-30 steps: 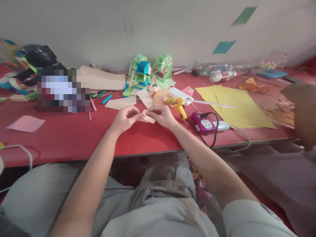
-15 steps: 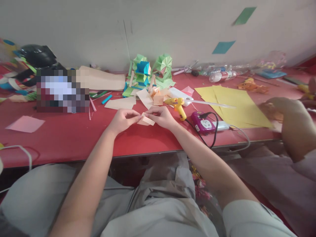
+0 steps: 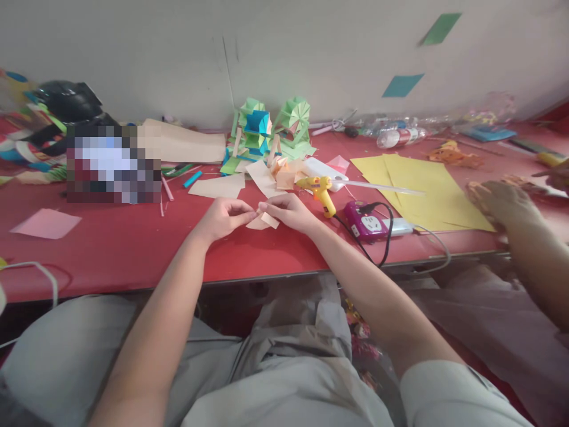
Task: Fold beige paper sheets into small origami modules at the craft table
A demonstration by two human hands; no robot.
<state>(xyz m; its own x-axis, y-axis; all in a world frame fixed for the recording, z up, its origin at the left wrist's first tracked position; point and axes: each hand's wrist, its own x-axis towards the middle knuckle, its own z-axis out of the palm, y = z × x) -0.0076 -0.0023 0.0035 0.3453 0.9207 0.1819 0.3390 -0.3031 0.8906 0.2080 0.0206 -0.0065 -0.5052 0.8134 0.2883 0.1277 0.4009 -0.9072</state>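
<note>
Between my two hands is a small folded piece of cream paper (image 3: 268, 222), low over the red table (image 3: 249, 255). My left hand (image 3: 226, 218) pinches its left side between thumb and fingers. From the other side my right hand (image 3: 291, 210) grips the paper too, with the thumb near the fold. Part of the paper is hidden behind the fingertips. Just beyond my hands lie loose cream sheets (image 3: 217, 186) and a small folded peach paper piece (image 3: 285, 179). To the right of my right hand rests a yellow glue gun (image 3: 322, 193) with a long clear glue stick in it.
A purple power strip (image 3: 367, 222) with cables lies at the right, near yellow sheets (image 3: 427, 190). Green and blue folded paper models (image 3: 258, 127) stand by the wall. A co-worker's hand (image 3: 498, 201) is at the far right. Pink paper (image 3: 45, 223) lies left.
The cream paper has turned slightly between my fingers, and its fold stands out more. At the right, the co-worker's arm has shifted, with the hand now lower beside the yellow sheets.
</note>
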